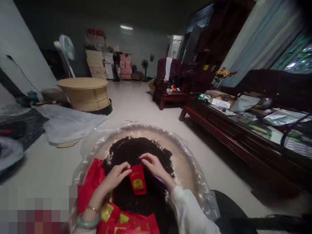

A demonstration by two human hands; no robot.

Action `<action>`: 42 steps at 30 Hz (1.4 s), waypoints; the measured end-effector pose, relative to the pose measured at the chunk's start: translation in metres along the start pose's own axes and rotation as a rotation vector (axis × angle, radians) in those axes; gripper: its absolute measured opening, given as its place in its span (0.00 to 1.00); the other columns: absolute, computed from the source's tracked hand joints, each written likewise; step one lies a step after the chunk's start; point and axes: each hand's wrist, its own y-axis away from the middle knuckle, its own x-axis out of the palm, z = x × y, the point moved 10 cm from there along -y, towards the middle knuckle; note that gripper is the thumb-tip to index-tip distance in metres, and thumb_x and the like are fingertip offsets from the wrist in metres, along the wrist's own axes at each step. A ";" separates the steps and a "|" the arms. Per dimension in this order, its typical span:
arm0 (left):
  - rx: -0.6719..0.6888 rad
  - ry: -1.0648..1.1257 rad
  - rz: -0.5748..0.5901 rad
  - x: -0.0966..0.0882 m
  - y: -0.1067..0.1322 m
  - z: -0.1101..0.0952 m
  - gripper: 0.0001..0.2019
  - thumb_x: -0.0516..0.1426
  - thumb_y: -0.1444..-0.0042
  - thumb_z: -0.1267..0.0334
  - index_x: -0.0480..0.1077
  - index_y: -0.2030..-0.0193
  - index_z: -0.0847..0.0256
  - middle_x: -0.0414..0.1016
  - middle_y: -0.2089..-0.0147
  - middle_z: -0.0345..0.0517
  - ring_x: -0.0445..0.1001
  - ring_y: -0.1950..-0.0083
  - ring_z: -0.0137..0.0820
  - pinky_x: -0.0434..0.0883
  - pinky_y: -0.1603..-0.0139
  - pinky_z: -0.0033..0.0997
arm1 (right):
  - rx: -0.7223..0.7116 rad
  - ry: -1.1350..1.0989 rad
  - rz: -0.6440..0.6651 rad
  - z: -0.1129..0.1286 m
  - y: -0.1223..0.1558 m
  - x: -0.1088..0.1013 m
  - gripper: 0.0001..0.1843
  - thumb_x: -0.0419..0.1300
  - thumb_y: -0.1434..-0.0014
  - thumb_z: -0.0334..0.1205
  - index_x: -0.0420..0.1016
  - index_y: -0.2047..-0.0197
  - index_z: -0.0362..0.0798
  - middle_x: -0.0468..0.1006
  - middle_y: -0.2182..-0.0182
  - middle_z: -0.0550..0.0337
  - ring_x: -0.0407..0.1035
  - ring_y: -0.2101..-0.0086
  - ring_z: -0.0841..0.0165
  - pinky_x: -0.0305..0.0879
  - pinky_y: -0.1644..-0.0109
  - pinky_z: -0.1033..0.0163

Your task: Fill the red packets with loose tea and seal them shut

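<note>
Nearest: pile of red-and-gold packets [145,222]; red bag [93,175] up and left of it; just past the pile, small red packet [137,179] stands near upright between the hands, over the dark loose heap [136,148]; left hand [119,174] pinches its upper left corner; right hand [154,164] has fingers curled at the upper right corner, can't tell if they grip; I'd take both corners evenly, hold the top edge level, avoid creasing it; can't see if it's open; heap sits on plastic-draped round surface [186,167]; beyond, drum-shaped wooden table [84,84].
</note>
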 end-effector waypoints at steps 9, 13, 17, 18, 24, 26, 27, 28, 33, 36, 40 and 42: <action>-0.057 0.154 -0.009 -0.002 -0.020 0.023 0.15 0.48 0.45 0.49 0.61 0.72 0.58 0.69 0.74 0.36 0.69 0.70 0.31 0.65 0.67 0.29 | 0.151 0.732 0.183 -0.038 -0.029 0.021 0.28 0.55 0.42 0.38 0.60 0.38 0.50 0.58 0.38 0.45 0.54 0.41 0.52 0.56 0.43 0.45; -0.037 0.164 0.032 0.005 -0.018 0.021 0.15 0.48 0.44 0.49 0.61 0.71 0.58 0.68 0.74 0.35 0.69 0.70 0.30 0.65 0.66 0.29 | 0.068 0.860 0.330 -0.027 -0.024 0.043 0.25 0.58 0.45 0.34 0.66 0.43 0.51 0.67 0.47 0.48 0.64 0.50 0.57 0.62 0.49 0.54; -0.004 0.165 0.050 0.008 -0.017 0.015 0.14 0.48 0.43 0.51 0.63 0.70 0.59 0.67 0.73 0.35 0.69 0.70 0.30 0.65 0.65 0.28 | 0.054 0.885 0.384 -0.023 -0.018 0.049 0.25 0.61 0.49 0.31 0.68 0.46 0.46 0.70 0.54 0.49 0.68 0.56 0.60 0.64 0.54 0.60; 0.006 0.164 0.051 0.008 -0.017 0.013 0.14 0.48 0.43 0.52 0.64 0.70 0.59 0.67 0.73 0.36 0.69 0.70 0.30 0.65 0.65 0.28 | 0.062 0.894 0.392 -0.024 -0.017 0.049 0.24 0.62 0.50 0.31 0.69 0.49 0.46 0.71 0.55 0.49 0.69 0.57 0.61 0.65 0.56 0.61; 0.042 0.114 0.022 0.005 -0.019 0.010 0.13 0.48 0.43 0.55 0.64 0.72 0.59 0.66 0.73 0.36 0.68 0.69 0.29 0.65 0.65 0.27 | 0.059 0.741 0.361 -0.026 -0.015 0.043 0.11 0.64 0.55 0.32 0.73 0.65 0.46 0.74 0.66 0.57 0.70 0.66 0.65 0.63 0.62 0.65; 0.047 0.083 0.015 0.005 -0.019 0.010 0.13 0.48 0.43 0.55 0.64 0.73 0.59 0.66 0.72 0.36 0.67 0.69 0.29 0.65 0.65 0.27 | 0.122 0.546 0.283 -0.027 -0.019 0.030 0.10 0.64 0.57 0.29 0.72 0.68 0.46 0.74 0.72 0.62 0.70 0.70 0.69 0.63 0.66 0.67; 0.050 0.063 0.014 0.005 -0.019 0.010 0.13 0.48 0.43 0.55 0.64 0.73 0.59 0.66 0.72 0.37 0.67 0.69 0.29 0.65 0.65 0.26 | 0.170 0.433 0.231 -0.028 -0.022 0.022 0.10 0.63 0.57 0.29 0.72 0.68 0.46 0.73 0.74 0.64 0.69 0.73 0.71 0.62 0.69 0.69; 0.053 0.040 0.013 0.005 -0.020 0.009 0.14 0.48 0.42 0.54 0.64 0.73 0.59 0.66 0.72 0.37 0.66 0.69 0.29 0.64 0.65 0.26 | 0.212 0.324 0.178 -0.028 -0.025 0.014 0.10 0.61 0.57 0.28 0.72 0.67 0.46 0.72 0.75 0.66 0.68 0.76 0.72 0.61 0.72 0.70; 0.093 -0.074 0.006 0.008 -0.022 0.004 0.14 0.47 0.41 0.55 0.66 0.71 0.59 0.66 0.71 0.38 0.66 0.67 0.29 0.63 0.64 0.27 | 0.141 0.116 0.084 0.006 -0.037 0.003 0.10 0.62 0.55 0.32 0.73 0.66 0.46 0.73 0.75 0.67 0.66 0.77 0.74 0.61 0.73 0.70; 0.115 -0.118 0.006 0.009 -0.021 0.001 0.14 0.47 0.41 0.56 0.67 0.71 0.59 0.65 0.70 0.38 0.67 0.67 0.29 0.62 0.64 0.27 | 0.031 0.230 0.132 0.038 -0.033 0.013 0.08 0.63 0.54 0.32 0.75 0.66 0.48 0.76 0.71 0.65 0.69 0.70 0.71 0.62 0.66 0.69; 0.157 -0.141 0.004 0.007 -0.018 -0.007 0.13 0.47 0.40 0.58 0.68 0.70 0.59 0.67 0.68 0.39 0.67 0.64 0.30 0.63 0.61 0.28 | 0.000 0.365 0.307 0.063 -0.018 0.034 0.08 0.58 0.45 0.33 0.76 0.62 0.50 0.79 0.66 0.63 0.71 0.66 0.70 0.63 0.61 0.67; 0.170 -0.142 0.003 0.006 -0.016 -0.012 0.13 0.46 0.40 0.59 0.68 0.69 0.58 0.68 0.66 0.40 0.68 0.63 0.30 0.64 0.60 0.28 | -0.015 0.503 0.349 0.071 -0.012 0.037 0.10 0.54 0.40 0.35 0.76 0.59 0.50 0.80 0.65 0.60 0.72 0.64 0.69 0.61 0.56 0.63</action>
